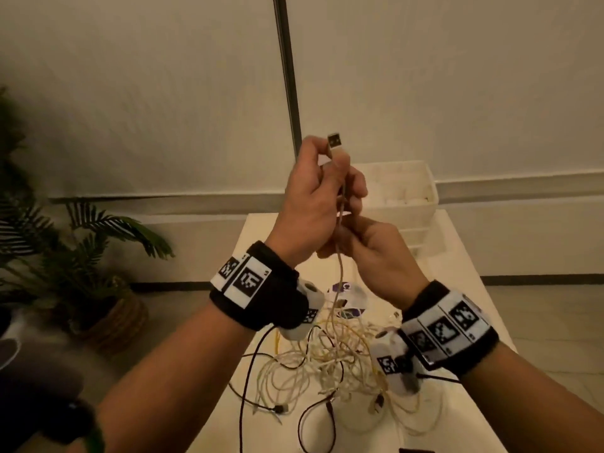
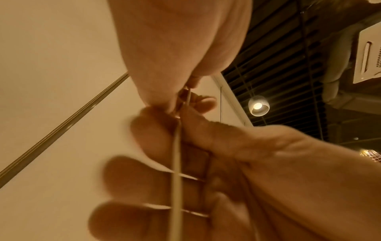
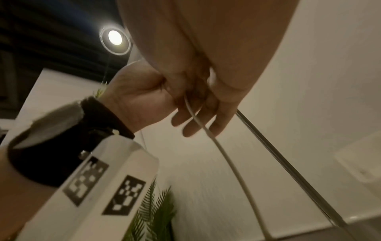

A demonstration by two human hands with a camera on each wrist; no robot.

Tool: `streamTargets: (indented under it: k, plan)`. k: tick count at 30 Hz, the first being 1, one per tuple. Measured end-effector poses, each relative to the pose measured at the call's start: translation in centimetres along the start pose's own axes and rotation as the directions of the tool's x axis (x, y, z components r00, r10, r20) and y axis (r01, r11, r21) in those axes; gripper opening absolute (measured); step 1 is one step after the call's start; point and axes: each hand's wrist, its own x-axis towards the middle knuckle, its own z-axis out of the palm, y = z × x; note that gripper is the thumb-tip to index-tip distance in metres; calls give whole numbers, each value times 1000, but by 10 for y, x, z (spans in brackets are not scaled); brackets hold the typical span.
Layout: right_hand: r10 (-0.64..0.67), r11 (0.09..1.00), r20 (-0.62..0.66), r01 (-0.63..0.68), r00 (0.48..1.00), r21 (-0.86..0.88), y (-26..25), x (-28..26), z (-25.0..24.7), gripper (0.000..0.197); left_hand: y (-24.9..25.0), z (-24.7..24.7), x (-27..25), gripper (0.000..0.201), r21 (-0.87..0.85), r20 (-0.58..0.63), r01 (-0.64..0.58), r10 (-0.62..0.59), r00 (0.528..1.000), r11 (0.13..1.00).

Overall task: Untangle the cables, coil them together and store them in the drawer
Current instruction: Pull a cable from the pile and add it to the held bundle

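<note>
Both the left hand (image 1: 305, 204) and right hand (image 1: 376, 256) pinch one white cable (image 1: 338, 282), lifted above the tangle (image 1: 327, 358).

- A potted palm (image 1: 81, 250) stands on the floor at the left, its fronds dark green, in a woven basket pot (image 1: 121, 318).
- A pale wall (image 1: 147, 93) fills the background, split by a thin dark vertical strip (image 1: 289, 76).
- A dark rounded object (image 1: 39, 387) sits at the lower left, too blurred to identify.
- Small purple-and-white tags (image 1: 346, 289), possibly labels, lie on the white table (image 1: 474, 289).
- A round ceiling lamp (image 3: 115, 39) glows against a dark slatted ceiling (image 2: 288, 65).
- A second hanging lamp (image 2: 258, 106) shines beside it.
- A white vented unit (image 2: 369, 53) hangs near the ceiling.
</note>
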Motion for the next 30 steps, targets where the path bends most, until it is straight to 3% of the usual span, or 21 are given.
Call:
streamTargets:
  k: [3,5,9,11,13,15,16,17,19,21,23,25,27,30]
  plan:
    - [33,986,15,-35,999,162,-11,12,-5,23,13,-11,21,11,-88,-35,-58,55,998,994]
    - [36,987,90,-49,995,156,-4,10,-7,25,26,-29,32,15,-133,-143,-109,90,986,985]
    - [124,984,221,-149,967,99,28,-8,-12,27,60,-93,46,17,-76,-416,-255,202,887,964]
    - [174,981,228,-190,958,47,43,-17,-15,28,71,-122,43,18,-35,-475,-289,238,847,957]
    - [191,981,187,-195,964,1,49,-20,-15,28,73,-134,29,19,-26,-412,-246,214,886,969]
    - [189,982,111,-189,976,-11,46,-17,-15,28,64,-122,8,14,137,-178,-138,161,971,981]
    - [172,985,87,-171,981,-20,42,-14,-16,28,54,-109,-4,12,310,-17,-87,97,995,947]
    - [145,989,77,-143,986,-38,36,-11,-16,28,40,-93,-16,18,478,118,-51,-7,993,877]
    - [86,994,89,-81,992,-68,22,-3,-13,28,12,-62,-34,38,662,246,-42,-163,955,749]
    - [50,997,105,-43,993,-68,10,3,-12,28,-8,-40,-42,44,671,264,-94,-119,957,736]
    - [38,997,110,-30,993,-75,2,7,-14,28,-16,-33,-41,34,637,198,-117,-15,980,762]
    - [60,997,113,-54,992,-53,-1,6,-18,31,-18,-34,-37,22,682,197,-187,69,978,707]
    - [107,994,112,-109,988,20,0,2,-20,32,-21,-37,-32,9,742,248,-239,74,966,626]
    - [151,973,123,-170,981,159,6,-3,-16,29,-22,-43,-25,17,780,238,-236,75,968,580]
